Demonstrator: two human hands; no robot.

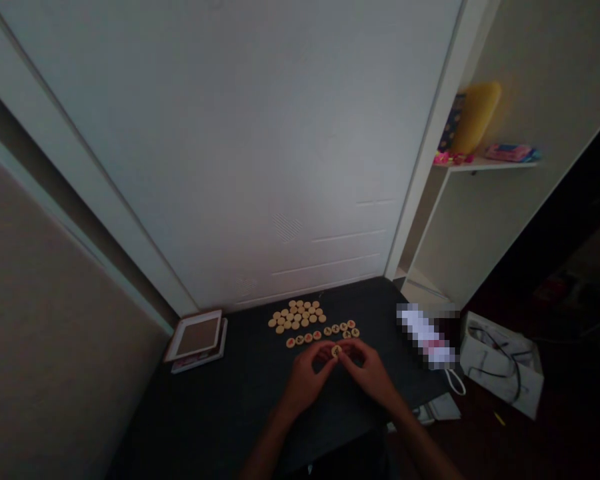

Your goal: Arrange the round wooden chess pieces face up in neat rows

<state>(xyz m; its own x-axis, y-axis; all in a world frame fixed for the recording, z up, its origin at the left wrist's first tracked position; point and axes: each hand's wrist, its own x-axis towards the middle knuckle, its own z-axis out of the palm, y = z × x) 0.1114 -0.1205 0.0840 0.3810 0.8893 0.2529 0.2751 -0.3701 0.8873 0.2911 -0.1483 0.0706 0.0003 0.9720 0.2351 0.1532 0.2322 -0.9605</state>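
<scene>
— Round pale wooden disc [336, 351] with a dark mark: where is it?

— Pinched between the fingertips of both hands, left hand [306, 379] and right hand [371, 373], each curled nearly closed on it, just above the dark bench [240, 407].

— Which step does that look like?

— Probably placing or turning it; next it wants a steady set-down in line.

— And beyond?

— Just past it, a row of marked wooden discs [323, 333], then a cluster of plain pale discs [297, 315], near the white wall panel [260, 167].
</scene>
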